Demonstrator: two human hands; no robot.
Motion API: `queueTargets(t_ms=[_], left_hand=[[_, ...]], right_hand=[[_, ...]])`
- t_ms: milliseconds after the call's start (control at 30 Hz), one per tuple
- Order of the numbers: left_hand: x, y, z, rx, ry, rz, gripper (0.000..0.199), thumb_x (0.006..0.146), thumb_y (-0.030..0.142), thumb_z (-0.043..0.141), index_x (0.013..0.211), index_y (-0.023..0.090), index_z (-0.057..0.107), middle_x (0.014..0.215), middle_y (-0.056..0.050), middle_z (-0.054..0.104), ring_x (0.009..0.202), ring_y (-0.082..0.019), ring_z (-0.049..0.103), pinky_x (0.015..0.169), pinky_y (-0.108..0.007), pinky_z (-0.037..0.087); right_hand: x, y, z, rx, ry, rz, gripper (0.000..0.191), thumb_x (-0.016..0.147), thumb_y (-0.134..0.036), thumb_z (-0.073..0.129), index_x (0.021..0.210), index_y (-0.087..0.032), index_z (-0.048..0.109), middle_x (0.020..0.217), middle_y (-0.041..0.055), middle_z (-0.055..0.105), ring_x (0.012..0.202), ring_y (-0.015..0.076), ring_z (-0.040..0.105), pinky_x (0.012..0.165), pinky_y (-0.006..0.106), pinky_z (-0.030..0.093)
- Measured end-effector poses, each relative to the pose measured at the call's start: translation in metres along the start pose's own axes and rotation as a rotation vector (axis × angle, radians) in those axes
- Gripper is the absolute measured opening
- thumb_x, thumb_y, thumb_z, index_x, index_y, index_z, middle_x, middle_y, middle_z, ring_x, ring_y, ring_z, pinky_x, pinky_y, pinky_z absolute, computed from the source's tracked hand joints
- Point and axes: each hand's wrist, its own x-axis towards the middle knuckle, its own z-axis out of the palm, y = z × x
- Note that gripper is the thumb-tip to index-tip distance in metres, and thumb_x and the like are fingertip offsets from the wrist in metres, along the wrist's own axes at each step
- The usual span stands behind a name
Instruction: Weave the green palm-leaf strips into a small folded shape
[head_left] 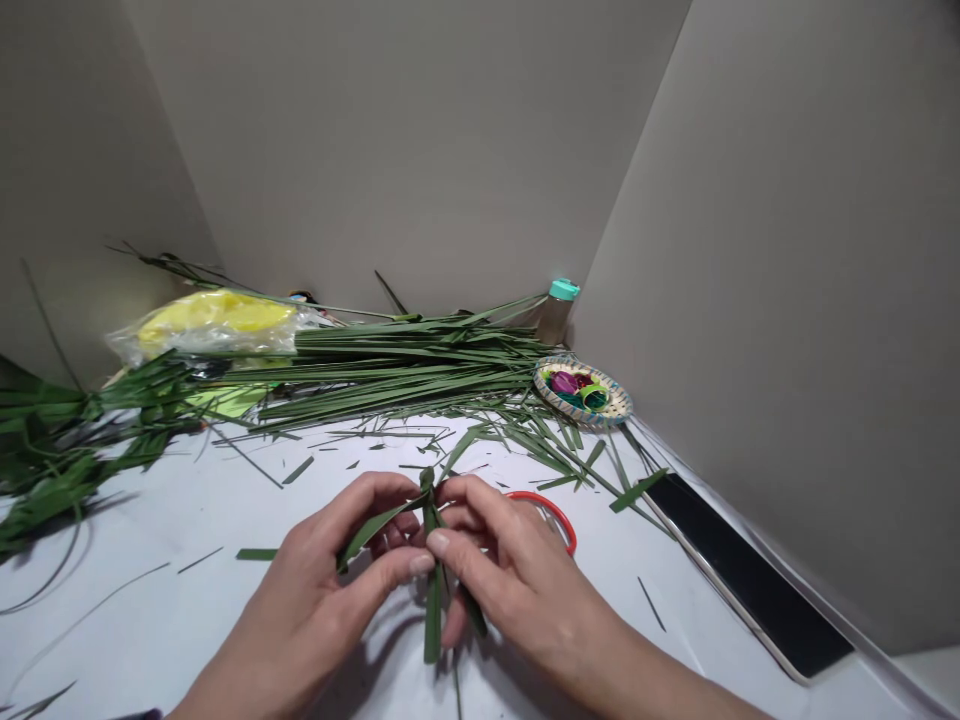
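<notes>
A knotted green leaf strip (432, 600) is held between both hands near the front middle of the white table, its small knot upright at the top and flat ends hanging down. My left hand (337, 580) pinches it from the left, thumb against the strip, with a curved leaf end beside the fingers. From the right, my right hand (502, 570) grips the same piece with thumb and forefinger, its other fingers partly hidden behind. A red ring-shaped handle (564, 520) shows just behind my right hand.
Long green leaves (420, 365) lie across the back, beside a yellow plastic-wrapped bundle (217, 318). A woven basket (619, 402), a teal-lidded bottle (555, 312) and a black phone-like slab (750, 575) stand or lie rightward. Leaf figures (56, 480) lie left; scraps (298, 470) dot the white table (187, 640).
</notes>
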Motion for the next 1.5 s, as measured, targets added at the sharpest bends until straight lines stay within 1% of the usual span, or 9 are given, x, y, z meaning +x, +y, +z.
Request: queueTargets(t_ms=[100,167,300,533,700,933,1100,1333,1500], left_hand=[[0.001,0.001,-0.001,0.074,-0.018,0.043,0.020,0.087,0.043,0.071,0.104,0.033,0.069,0.096,0.002,0.079,0.088,-0.024,0.075,0.076,-0.032,0.059],[0.000,0.001,0.000,0.123,-0.003,0.080,0.021,0.088,0.044,0.070,0.105,0.032,0.069,0.097,0.001,0.079,0.087,-0.025,0.074,0.077,-0.035,0.058],[-0.003,0.003,0.000,0.200,0.023,0.161,0.028,0.083,0.050,0.075,0.100,0.030,0.070,0.099,-0.003,0.079,0.087,-0.028,0.074,0.077,-0.040,0.056],[-0.003,0.006,0.001,0.274,-0.031,0.206,0.014,0.088,0.038,0.065,0.081,0.028,0.070,0.084,-0.003,0.077,0.081,-0.028,0.073,0.072,-0.037,0.059],[-0.003,0.007,0.003,0.223,-0.015,0.163,0.020,0.085,0.039,0.065,0.099,0.029,0.075,0.082,-0.003,0.079,0.085,-0.029,0.074,0.076,-0.039,0.062],[-0.004,0.009,0.002,0.120,-0.033,0.094,0.033,0.082,0.037,0.068,0.114,0.029,0.072,0.092,-0.004,0.080,0.094,-0.031,0.075,0.079,-0.039,0.063],[-0.003,0.008,0.001,0.037,-0.095,0.043,0.032,0.090,0.035,0.060,0.122,0.029,0.063,0.111,-0.006,0.076,0.103,-0.028,0.073,0.087,-0.038,0.061],[0.000,-0.001,-0.011,-0.016,-0.187,0.009,0.010,0.099,0.036,0.048,0.105,0.030,0.054,0.080,0.004,0.068,0.073,-0.019,0.067,0.068,-0.032,0.053],[0.001,-0.007,-0.014,0.091,-0.165,-0.009,0.027,0.101,0.052,0.046,0.115,0.030,0.055,0.079,0.004,0.066,0.064,-0.019,0.057,0.062,-0.033,0.044]], right_hand=[[-0.003,-0.002,0.001,-0.165,0.057,-0.029,0.022,0.103,-0.034,0.041,0.108,-0.021,0.057,0.083,0.0038,0.068,0.082,0.0250,0.072,0.082,0.040,0.050],[-0.004,-0.003,0.002,-0.279,0.087,-0.063,0.029,0.101,-0.031,0.038,0.111,-0.017,0.061,0.083,0.0086,0.068,0.089,0.0290,0.067,0.082,0.042,0.046],[-0.006,-0.003,0.003,-0.398,0.078,-0.166,0.035,0.098,-0.022,0.034,0.114,-0.013,0.064,0.086,0.0111,0.070,0.072,0.0220,0.061,0.066,0.034,0.042],[-0.007,0.002,0.003,-0.486,0.118,-0.240,0.028,0.101,-0.018,0.041,0.112,-0.017,0.067,0.093,0.0093,0.075,0.073,0.0209,0.065,0.065,0.031,0.044],[-0.006,0.009,0.005,-0.488,0.175,-0.319,0.027,0.100,-0.014,0.045,0.117,-0.015,0.066,0.095,0.0082,0.077,0.074,0.0186,0.067,0.066,0.028,0.048],[-0.002,0.008,0.004,-0.476,0.221,-0.463,0.018,0.100,-0.011,0.056,0.092,-0.016,0.071,0.086,0.0024,0.074,0.070,0.0126,0.064,0.067,0.024,0.048],[-0.002,0.008,-0.002,-0.570,0.253,-0.520,0.020,0.101,-0.013,0.056,0.097,-0.013,0.076,0.090,0.0077,0.075,0.080,0.0185,0.064,0.077,0.032,0.049],[-0.001,0.010,-0.008,-0.625,0.244,-0.521,0.024,0.103,-0.012,0.052,0.107,-0.011,0.075,0.088,0.0083,0.071,0.079,0.0195,0.060,0.072,0.034,0.047],[-0.001,0.004,-0.014,-0.569,0.209,-0.451,0.020,0.099,-0.010,0.060,0.113,-0.014,0.073,0.094,0.0039,0.073,0.081,0.0153,0.064,0.073,0.028,0.048]])
